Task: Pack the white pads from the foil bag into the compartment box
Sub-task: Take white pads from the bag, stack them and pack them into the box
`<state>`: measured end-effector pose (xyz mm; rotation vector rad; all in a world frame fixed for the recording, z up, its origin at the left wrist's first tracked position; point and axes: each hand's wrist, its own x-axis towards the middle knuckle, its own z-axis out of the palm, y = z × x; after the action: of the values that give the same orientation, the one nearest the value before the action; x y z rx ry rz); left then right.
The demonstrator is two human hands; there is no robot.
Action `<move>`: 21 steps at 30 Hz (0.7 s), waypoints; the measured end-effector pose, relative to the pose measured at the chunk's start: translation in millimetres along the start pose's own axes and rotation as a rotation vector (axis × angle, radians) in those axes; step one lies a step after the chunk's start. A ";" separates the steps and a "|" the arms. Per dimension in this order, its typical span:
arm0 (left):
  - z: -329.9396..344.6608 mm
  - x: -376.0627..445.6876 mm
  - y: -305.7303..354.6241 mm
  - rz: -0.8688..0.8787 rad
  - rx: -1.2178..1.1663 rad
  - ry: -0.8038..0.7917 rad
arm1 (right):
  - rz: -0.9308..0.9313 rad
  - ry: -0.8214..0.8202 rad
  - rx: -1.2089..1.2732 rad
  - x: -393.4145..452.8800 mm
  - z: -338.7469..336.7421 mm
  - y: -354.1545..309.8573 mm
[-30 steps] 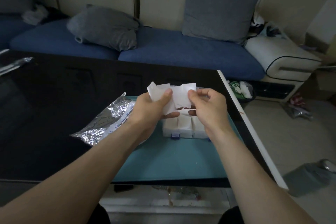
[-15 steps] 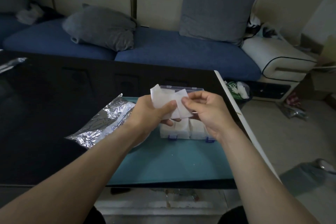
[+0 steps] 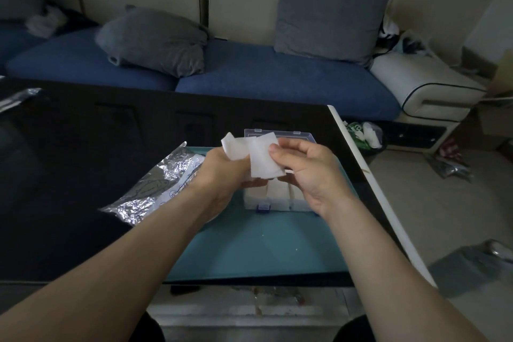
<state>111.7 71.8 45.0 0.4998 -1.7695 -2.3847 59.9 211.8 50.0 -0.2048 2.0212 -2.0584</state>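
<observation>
Both hands are raised over the clear compartment box [image 3: 256, 204], which stands on a teal mat [image 3: 258, 247] with its lid [image 3: 302, 136] open at the back. My left hand [image 3: 222, 169] grips a bunch of white pads [image 3: 236, 148]. My right hand [image 3: 311, 169] pinches a single white pad [image 3: 262, 162] by its right edge, beside the bunch. White pads [image 3: 277, 193] fill the box's front compartments; the rest of the box is hidden by my hands. The crumpled foil bag [image 3: 155, 189] lies left of the box.
The mat lies on a black glossy table [image 3: 83, 161] whose white right edge [image 3: 372, 183] runs diagonally. Another foil piece [image 3: 16, 97] lies at the far left. A blue sofa [image 3: 277, 78] with grey cushions stands behind. Clutter lies on the floor at the right.
My right hand has drawn one pad away from the bunch in my left hand, so it now hangs lower and to the right. Both hands have stayed above the box.
</observation>
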 end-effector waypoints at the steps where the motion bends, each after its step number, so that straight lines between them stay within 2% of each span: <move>1: 1.3 -0.3 1.5 -0.013 -0.039 -0.053 | -0.027 0.047 -0.058 0.9 2.3 2.0; 3: 3.0 -1.3 5.6 -0.083 -0.181 -0.157 | -0.070 0.093 -0.188 2.4 3.8 4.6; 5: 2.6 -2.4 8.0 -0.151 -0.277 -0.255 | -0.075 0.065 -0.276 3.6 0.7 5.7; 10: -5.7 -2.8 5.9 -0.082 -0.119 -0.308 | 0.027 0.053 -0.210 9.6 -12.1 7.3; 13: -8.9 -5.6 5.9 0.000 -0.005 -0.262 | 0.004 0.061 -0.104 11.5 -17.7 5.5; 16: -11.0 -3.0 6.1 0.036 0.074 -0.128 | -0.014 0.067 0.035 11.0 -23.5 -0.8; 19: -11.6 0.4 6.6 0.029 0.066 -0.017 | 0.030 -0.064 0.234 6.4 -27.6 -11.1; 21: -10.4 1.1 6.1 0.024 0.069 0.012 | 0.039 -0.141 0.264 3.4 -25.1 -13.5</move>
<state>113.6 60.2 47.9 0.4973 -1.8480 -2.3066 48.8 235.1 62.5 -0.2500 1.6411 -2.1927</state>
